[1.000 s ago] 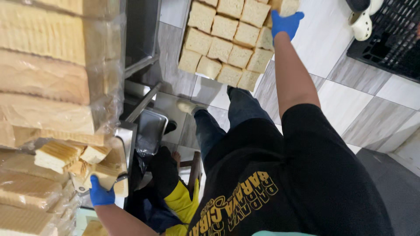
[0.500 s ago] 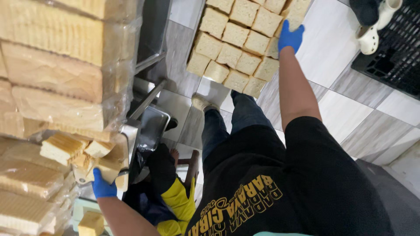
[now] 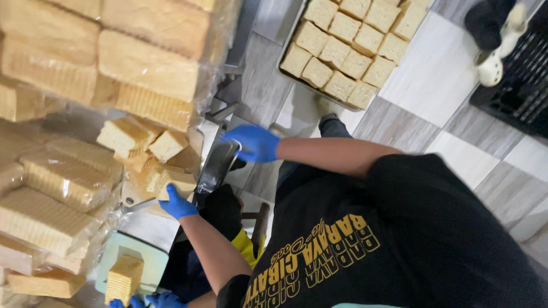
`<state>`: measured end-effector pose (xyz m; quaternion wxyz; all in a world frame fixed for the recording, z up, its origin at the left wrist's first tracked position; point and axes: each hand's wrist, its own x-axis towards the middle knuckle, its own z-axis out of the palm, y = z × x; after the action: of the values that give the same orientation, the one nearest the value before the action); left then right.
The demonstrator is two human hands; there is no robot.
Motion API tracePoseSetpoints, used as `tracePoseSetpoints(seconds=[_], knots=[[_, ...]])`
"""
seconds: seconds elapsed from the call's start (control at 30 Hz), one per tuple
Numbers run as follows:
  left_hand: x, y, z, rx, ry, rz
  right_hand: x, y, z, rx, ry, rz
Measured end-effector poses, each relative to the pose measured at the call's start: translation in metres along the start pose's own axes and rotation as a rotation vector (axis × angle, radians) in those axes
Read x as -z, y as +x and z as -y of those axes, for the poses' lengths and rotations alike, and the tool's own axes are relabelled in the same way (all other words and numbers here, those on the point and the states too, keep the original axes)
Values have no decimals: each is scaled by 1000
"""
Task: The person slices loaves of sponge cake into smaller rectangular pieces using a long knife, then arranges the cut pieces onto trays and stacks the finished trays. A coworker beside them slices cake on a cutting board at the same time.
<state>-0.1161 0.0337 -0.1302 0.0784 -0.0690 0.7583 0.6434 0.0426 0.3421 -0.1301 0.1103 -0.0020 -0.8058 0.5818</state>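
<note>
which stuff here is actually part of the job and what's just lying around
In hand: left hand at the cut bread pieces; right hand on the metal chute; tray of loaves.
Lying about: bagged loaves, black crate, white clog.

Illumination was even, soft and diffuse; source not identifiable. Pale floor tiles [image 3: 422, 74] were brightest. Plastic wrap [image 3: 211, 68] over the stacked loaves showed mild glare. Right hand [image 3: 254, 142] was slightly motion-blurred. Shadows were weak. Frame was rotated; general softness throughout.

One head cam, looking steeply down, tilted sideways, close over hands, floor beyond
</note>
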Motion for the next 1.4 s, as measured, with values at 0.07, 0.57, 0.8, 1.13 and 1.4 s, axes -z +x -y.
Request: tracePoseSetpoints(seconds=[0.07, 0.57, 0.8, 1.13, 1.4], knots=[[11, -2, 9, 22, -158, -28, -41, 32, 22, 130, -41, 215], [67, -18, -3, 56, -616, 601, -128, 65, 97, -84, 127, 228], [-36, -42, 18, 374, -688, 838, -38, -15, 61, -277, 283, -124], [-207, -125, -28, 760, -873, 1188, 137, -134, 37, -290, 1455, -648], [-340, -216, 19, 1010, -487, 929, 305, -248, -25, -329, 1001, -953]])
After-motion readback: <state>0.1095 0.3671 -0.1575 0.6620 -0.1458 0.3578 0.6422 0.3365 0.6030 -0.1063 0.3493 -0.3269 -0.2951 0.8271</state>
